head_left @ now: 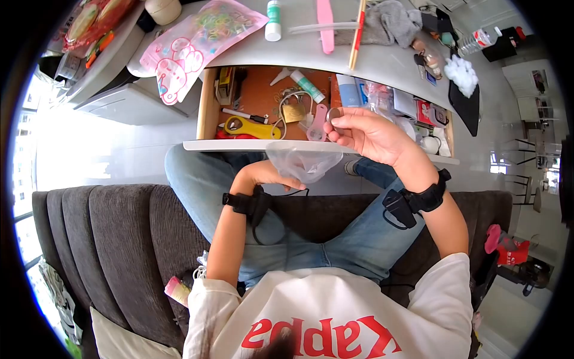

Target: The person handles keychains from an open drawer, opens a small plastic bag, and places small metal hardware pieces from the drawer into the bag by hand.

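Note:
My right hand is closed in a pinch over the open drawer. Between thumb and fingers it grips a small round dark disc, coin-like in shape. Below the drawer's front edge, my left hand is closed on a clear plastic bag, which hangs beside the fingers. Inside the drawer, near my right hand, are a pink handled tool, a brass padlock and a looped white cable. A yellow tool and a glue stick lie further left and back.
On the desk above the drawer are a pink printed bag of rubber bands, a glue stick, a pink strip, wooden sticks and a grey cloth. Small boxes fill the drawer's right side. A dark sofa is beneath me.

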The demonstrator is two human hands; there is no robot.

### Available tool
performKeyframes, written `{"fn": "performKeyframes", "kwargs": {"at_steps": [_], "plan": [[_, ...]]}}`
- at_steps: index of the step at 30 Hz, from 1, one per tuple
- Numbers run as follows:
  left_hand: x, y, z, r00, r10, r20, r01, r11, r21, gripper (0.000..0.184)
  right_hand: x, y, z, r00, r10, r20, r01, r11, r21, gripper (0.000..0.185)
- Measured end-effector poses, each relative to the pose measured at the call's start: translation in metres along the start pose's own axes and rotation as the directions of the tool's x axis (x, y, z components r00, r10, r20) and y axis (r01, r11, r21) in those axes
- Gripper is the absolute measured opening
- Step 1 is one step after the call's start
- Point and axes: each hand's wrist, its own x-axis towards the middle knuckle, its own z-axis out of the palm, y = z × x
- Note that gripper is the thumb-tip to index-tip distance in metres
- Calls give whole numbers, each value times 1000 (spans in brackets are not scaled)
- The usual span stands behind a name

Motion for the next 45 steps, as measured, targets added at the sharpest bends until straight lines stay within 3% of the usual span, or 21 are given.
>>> {"fn": "performKeyframes", "kwargs": {"at_steps": [3, 7, 11, 15, 19, 20, 21, 23, 26, 32, 35, 38, 41, 42, 43, 44, 45], "plan": [[1, -2, 3, 999, -36, -39, 32, 994, -101, 57, -4, -6, -10, 992, 5, 126, -11, 999, 48, 20], [-5, 15, 2, 988, -148, -51, 143, 987, -78, 48, -14, -33, 2, 982, 16, 189, 2, 995, -95, 25], [-4, 14, 1, 987, -147, -66, 139, 984, -112, 43, -39, -58, 45, 985, 16, 170, 57, 907, -416, 22], [-2, 16, -1, 987, -149, -57, 144, 987, -76, 41, -44, -53, 61, 982, -60, 179, 174, 653, -737, 20], [-1, 14, 0, 991, -131, -22, 129, 990, -65, 40, -51, -48, 73, 973, -141, 181, 221, 359, -907, 15], [-1, 12, -1, 993, -120, -14, 119, 991, -56, 39, -53, -52, 78, 986, -66, 156, 169, 327, -930, 21], [-1, 11, -1, 994, -110, -6, 109, 993, -48, 39, -51, -50, 77, 981, -90, 169, 187, 249, -950, 22], [0, 10, -1, 995, -97, 3, 97, 995, -38, 37, -46, -45, 72, 970, -136, 200, 213, 91, -973, 23], [1, 7, -1, 997, -70, 24, 71, 997, -22, 36, -38, -46, 74, 993, 6, 121, 120, 88, -989, 24], [1, 0, -2, 998, -17, 53, 19, 999, -37, 37, -30, -38, 68, 982, -33, 186, 188, 186, -964, 21], [1, 3, -4, 996, -57, 76, 56, 998, 14, 46, -39, -45, 89, 991, 35, 132, 126, 139, -982, 20], [2, 2, -4, 993, -44, 109, 43, 999, 19, 49, -45, -32, 85, 923, -141, 359, 365, 19, -931, 20], [1, 5, -1, 990, -14, 141, 19, 999, -34, 45, -49, -24, 77, 942, -64, 330, 311, -206, -928, 17], [1, 6, 1, 987, 0, 158, 8, 999, -48, 45, -54, -14, 75, 905, -239, 352, 331, -125, -936, 12], [1, 7, 4, 984, 14, 175, -4, 998, -61, 44, -59, -13, 77, 874, -283, 395, 356, -181, -917, 10], [0, 8, 10, 978, 169, 120, -179, 981, 77, 40, -64, -16, 80, 838, -324, 439, 377, -237, -895, 9], [-2, 14, 17, 974, 221, 55, -226, 966, 127, 40, -69, -18, 82, 799, -361, 480, 392, -292, -872, 8]]}}
